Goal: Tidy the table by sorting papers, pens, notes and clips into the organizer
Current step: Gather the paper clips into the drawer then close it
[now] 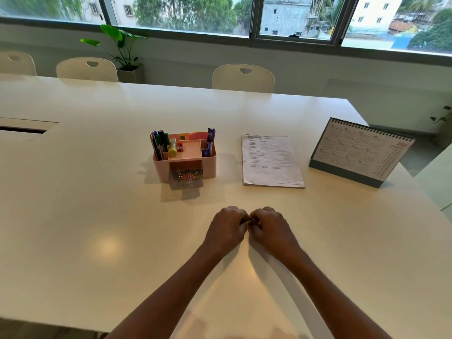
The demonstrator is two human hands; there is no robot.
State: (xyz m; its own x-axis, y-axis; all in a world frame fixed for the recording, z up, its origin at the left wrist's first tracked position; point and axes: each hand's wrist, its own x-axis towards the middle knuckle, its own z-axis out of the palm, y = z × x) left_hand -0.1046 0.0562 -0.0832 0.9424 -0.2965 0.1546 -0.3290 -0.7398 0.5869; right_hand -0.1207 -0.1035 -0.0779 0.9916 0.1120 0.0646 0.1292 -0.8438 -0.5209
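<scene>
A pink organizer (210, 165) stands mid-table. Pens (160, 143) fill its left slot, purple pens (209, 140) its right slot, and coloured paper clips (189, 177) lie in its pulled-out clear front drawer. A small yellow bottle and an orange sharpener sit in the middle tray. A stack of printed papers (271, 162) lies flat to the organizer's right. In front of the organizer, my left hand (226, 228) and my right hand (271, 228) meet on the table with fingers curled, pinching small paper clips (252, 220) between them; the clips are mostly hidden.
A desk calendar (359, 152) stands at the right, near the table's right edge. White chairs (243, 78) line the far side, with a potted plant (122, 50) under the window. A cable slot (23, 129) is cut into the tabletop at far left.
</scene>
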